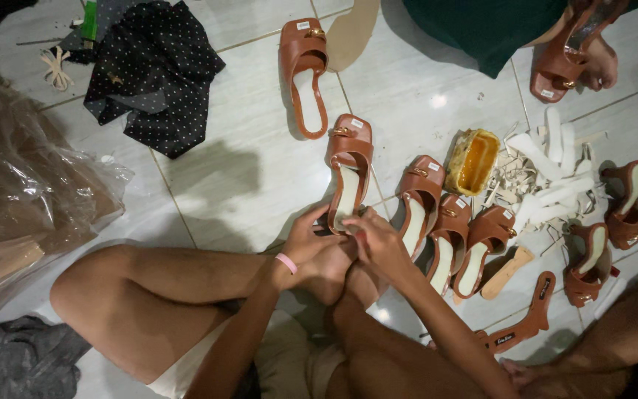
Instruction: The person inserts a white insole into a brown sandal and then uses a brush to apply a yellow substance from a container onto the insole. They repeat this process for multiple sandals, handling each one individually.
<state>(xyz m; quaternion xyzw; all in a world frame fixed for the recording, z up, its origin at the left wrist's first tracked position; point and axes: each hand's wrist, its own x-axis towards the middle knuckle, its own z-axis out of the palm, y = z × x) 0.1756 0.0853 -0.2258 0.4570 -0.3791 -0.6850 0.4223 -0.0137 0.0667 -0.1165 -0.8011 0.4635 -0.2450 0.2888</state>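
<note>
I sit on a tiled floor with my knees up. Both hands hold the heel end of a brown slip-on sandal (350, 166) with a pale insole and a gold buckle. My left hand (308, 244), with a pink band on its wrist, grips the sandal's left side. My right hand (378, 240) pinches its right side, fingers closed. The sandal's toe points away from me and rests on the floor.
Three more brown sandals (448, 229) lie in a row to the right, another one (304, 74) farther off. A yellow glue tub (472, 161), white strips (555, 174), a dotted black cloth (153, 70) and a plastic bag (23, 192) surround me. Another person's foot (599, 63) shows top right.
</note>
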